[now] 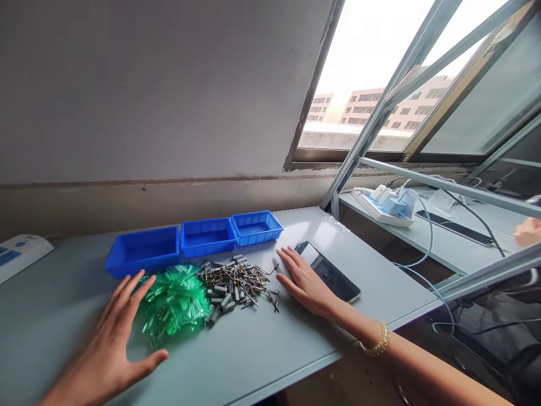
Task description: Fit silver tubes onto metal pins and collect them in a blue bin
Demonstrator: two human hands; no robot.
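My left hand (112,338) is open, fingers spread, at the left side of a heap of green translucent plastic pieces (177,301); whether it touches them I cannot tell. My right hand (305,285) is open too, its fingers stretched toward a pile of rivets (245,279) with long thin pins. Grey block-shaped pieces (222,301) lie among and in front of the rivets. Partly behind my right hand rests a dark-screened phone (332,273). Three blue plastic bins (143,248), (208,235), (257,226) stand in a row behind the heaps, with nothing visible inside.
A white power strip (23,254) sits at the table's left edge. Beyond a metal frame (380,113) on the right, another table holds a power strip with plugs (384,206), cables and a phone (454,228). Another person's hand (528,231) shows at the far right.
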